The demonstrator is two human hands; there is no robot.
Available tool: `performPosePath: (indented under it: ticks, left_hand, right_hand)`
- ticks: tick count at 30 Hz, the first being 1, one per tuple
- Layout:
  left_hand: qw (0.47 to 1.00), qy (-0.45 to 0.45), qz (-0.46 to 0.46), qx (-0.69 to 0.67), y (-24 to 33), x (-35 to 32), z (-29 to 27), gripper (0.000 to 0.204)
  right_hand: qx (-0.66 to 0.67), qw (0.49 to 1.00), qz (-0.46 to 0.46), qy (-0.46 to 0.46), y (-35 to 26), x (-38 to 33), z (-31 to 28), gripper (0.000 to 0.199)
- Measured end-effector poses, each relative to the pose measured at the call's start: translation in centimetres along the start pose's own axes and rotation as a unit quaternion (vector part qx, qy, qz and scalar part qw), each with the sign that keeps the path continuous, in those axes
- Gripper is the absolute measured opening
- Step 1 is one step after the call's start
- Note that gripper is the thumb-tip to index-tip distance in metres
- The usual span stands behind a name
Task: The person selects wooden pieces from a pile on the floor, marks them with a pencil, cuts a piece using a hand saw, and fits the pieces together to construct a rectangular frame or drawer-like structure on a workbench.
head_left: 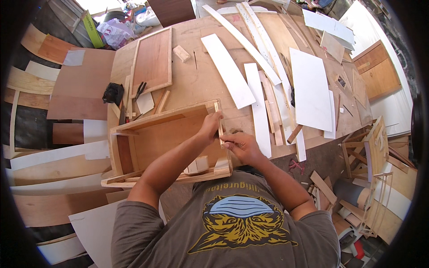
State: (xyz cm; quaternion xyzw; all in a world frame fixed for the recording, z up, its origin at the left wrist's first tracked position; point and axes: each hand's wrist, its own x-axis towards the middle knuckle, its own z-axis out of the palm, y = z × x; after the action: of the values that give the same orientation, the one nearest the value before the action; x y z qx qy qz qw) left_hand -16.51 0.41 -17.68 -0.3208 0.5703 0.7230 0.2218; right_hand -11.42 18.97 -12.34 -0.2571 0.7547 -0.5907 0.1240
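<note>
I see my left hand (pixel 210 126) and right hand (pixel 239 145) both pinching a thin wooden strip (pixel 219 123), holding it upright against the right edge of the open plywood box (pixel 156 138). The box sits at the near edge of the workbench (pixel 196 76), 2 white panels (pixel 227 69) beyond it.

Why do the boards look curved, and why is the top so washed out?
Head view: the fisheye lens bends straight edges near the rim, like the long white strips; bright daylight glares off the white panel; dark corners frame the picture; both hands stay sharp at the wooden box.
</note>
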Motion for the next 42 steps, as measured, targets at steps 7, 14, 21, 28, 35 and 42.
performPosePath:
  ticks: [7, 14, 21, 28, 35, 42]
  left_hand:
    - [1.0, -0.001, -0.01, -0.005, -0.2, 0.9, -0.3, 0.037]
    - [1.0, -0.01, -0.014, -0.019, 0.4, 0.5, -0.2, 0.039]
    - [0.999, -0.009, -0.03, -0.012, 0.7, 0.2, -0.1, 0.04]
    - [1.0, -0.004, -0.028, 0.0, 0.5, 0.6, -0.2, 0.043]
    - [0.999, 0.005, -0.042, -0.02, 0.3, 0.9, 0.0, 0.049]
    - [0.983, 0.002, -0.076, 0.165, 3.2, -2.6, 1.4, 0.055]
  right_hand:
    - [-0.015, 1.0, -0.016, 0.011, 0.3, 0.4, 0.2, 0.024]
    - [-0.007, 1.0, -0.013, 0.016, -0.2, 0.8, 0.0, 0.024]
    - [0.037, 0.999, 0.015, -0.003, 0.4, 0.6, 0.2, 0.027]
    - [0.051, 0.998, 0.024, -0.015, 0.4, 0.3, -0.7, 0.033]
    - [-0.001, 0.999, -0.021, -0.025, 0.4, 0.4, -1.8, 0.047]
    - [0.101, 0.986, -0.046, 0.128, 1.1, 0.8, -5.0, 0.03]
